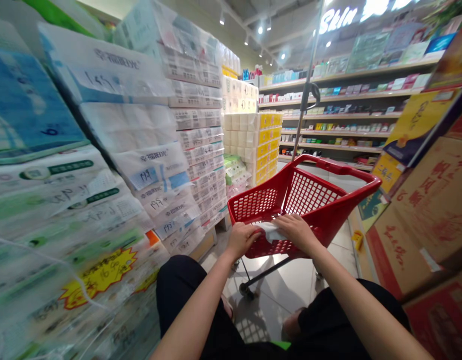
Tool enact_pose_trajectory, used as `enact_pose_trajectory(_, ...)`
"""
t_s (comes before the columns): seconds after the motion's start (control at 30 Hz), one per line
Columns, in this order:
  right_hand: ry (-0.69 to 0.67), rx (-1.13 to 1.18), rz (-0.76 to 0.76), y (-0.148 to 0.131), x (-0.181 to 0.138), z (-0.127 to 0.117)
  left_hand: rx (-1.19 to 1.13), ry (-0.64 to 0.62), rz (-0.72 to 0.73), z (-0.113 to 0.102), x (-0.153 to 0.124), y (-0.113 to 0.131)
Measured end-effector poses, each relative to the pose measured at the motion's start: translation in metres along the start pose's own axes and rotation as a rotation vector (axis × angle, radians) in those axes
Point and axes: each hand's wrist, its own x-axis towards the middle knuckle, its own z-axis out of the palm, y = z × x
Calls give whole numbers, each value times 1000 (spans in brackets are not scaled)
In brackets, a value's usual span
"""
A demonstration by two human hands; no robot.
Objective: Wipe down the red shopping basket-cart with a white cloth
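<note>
A red plastic shopping cart point(321, 215) with perforated basket walls stands in front of my knees. Across its near rim lies a thin white cloth point(269, 231); whether it is paper or fabric I cannot tell. My left hand point(243, 239) is closed on the cloth's left end, at the rim's left part. To its right, my right hand point(295, 232) bends over the rim with its fingers on the cloth, pressing it against the cart. Part of the cloth is hidden under both hands. The cart's handle point(338, 167) is at the far side.
Stacked tissue packs point(140, 165) with handwritten prices rise close on the left. Cardboard cartons point(422, 210) line the right side. Shelves of small boxed goods point(339, 107) stand behind the cart. A thin metal pole point(305, 100) rises beyond it. Pale floor tiles point(298, 285) show below.
</note>
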Motion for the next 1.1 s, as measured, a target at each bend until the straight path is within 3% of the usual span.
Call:
enact_pose_trajectory(0.17, 31, -79, 53, 50, -25, -15, -11, -23, 9, -3, 1, -1)
enact_pose_trajectory(0.33, 38, -124, 104, 55, -31, -17, -26, -28, -23, -1, 2, 3)
enact_pose_trajectory(0.47, 49, -84, 97, 21, -19, -6, -131, 55, -69, -3, -1, 13)
enact_pose_trajectory(0.63, 22, 74, -4, -55, 13, 13, -209, 156, -51, -2, -2, 23)
enact_pose_trajectory(0.73, 21, 246, -9, -72, 20, 9, -235, 138, -54, -1, -2, 24)
enact_pose_trajectory(0.8, 36, 363, -20, -60, 14, 0, -255, 109, -52, -1, -2, 25)
enact_pose_trajectory(0.87, 105, 378, 68, -35, 2, -8, -250, 67, -33, -3, -1, 28)
enact_pose_trajectory(1.0, 214, 96, 358, 6, -24, -10, -141, 74, -21, -10, 4, 40)
enact_pose_trajectory(1.1, 190, -40, 386, 12, -32, -1, -23, 56, -25, -11, 13, 51)
